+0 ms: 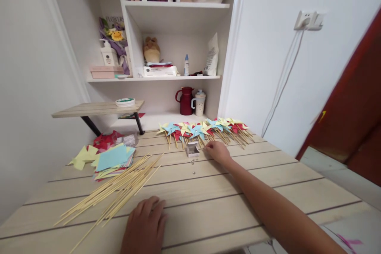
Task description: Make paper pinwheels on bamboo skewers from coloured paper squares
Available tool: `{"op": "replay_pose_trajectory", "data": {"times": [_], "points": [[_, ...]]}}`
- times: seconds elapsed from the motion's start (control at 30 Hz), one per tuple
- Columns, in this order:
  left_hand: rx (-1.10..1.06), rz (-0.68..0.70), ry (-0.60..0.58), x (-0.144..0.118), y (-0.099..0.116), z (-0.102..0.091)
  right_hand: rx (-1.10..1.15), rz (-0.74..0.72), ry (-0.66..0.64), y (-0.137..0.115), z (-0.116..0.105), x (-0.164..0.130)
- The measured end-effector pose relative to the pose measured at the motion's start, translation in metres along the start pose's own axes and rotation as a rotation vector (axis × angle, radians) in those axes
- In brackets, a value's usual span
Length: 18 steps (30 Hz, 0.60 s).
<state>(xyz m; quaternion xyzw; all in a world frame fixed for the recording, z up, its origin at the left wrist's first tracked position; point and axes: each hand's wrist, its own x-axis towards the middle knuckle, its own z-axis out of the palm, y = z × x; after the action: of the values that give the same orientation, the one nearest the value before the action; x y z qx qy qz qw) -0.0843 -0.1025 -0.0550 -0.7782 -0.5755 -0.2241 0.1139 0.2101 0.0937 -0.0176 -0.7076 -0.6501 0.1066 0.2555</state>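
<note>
My right hand (218, 152) reaches to the far side of the table, its fingers pinched together beside the front of a row of paper pinwheels (197, 130) on wooden sticks. What those fingers hold, if anything, is too small to make out. Just left of the fingertips stands a small open box (193, 150). Several tiny shiny pieces (194, 173) lie on the tabletop in front of it. My left hand (145, 226) rests on the near part of the table, fingers loosely bent and apart, nothing in it. Close to its left lies a spread of thin wooden sticks (119, 190).
A stack of coloured paper squares (113, 157) lies at left, with folded yellow paper (83, 157) and red paper pieces (106, 140) around it. Behind is a small raised shelf (98, 108) on black legs. A red jug (186, 102) and a cup (200, 104) stand at the back.
</note>
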Motion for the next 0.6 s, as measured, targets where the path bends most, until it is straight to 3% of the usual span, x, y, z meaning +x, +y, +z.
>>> {"op": "replay_pose_trajectory", "data": {"times": [0.4, 0.6], "points": [[-0.007, -0.004, 0.034, -0.004, -0.002, 0.008, -0.176, 0.062, -0.029, -0.020, 0.008, 0.008], [0.038, 0.066, 0.095, -0.005, -0.008, 0.013, -0.224, 0.052, -0.016, -0.026, 0.013, 0.010]]}}
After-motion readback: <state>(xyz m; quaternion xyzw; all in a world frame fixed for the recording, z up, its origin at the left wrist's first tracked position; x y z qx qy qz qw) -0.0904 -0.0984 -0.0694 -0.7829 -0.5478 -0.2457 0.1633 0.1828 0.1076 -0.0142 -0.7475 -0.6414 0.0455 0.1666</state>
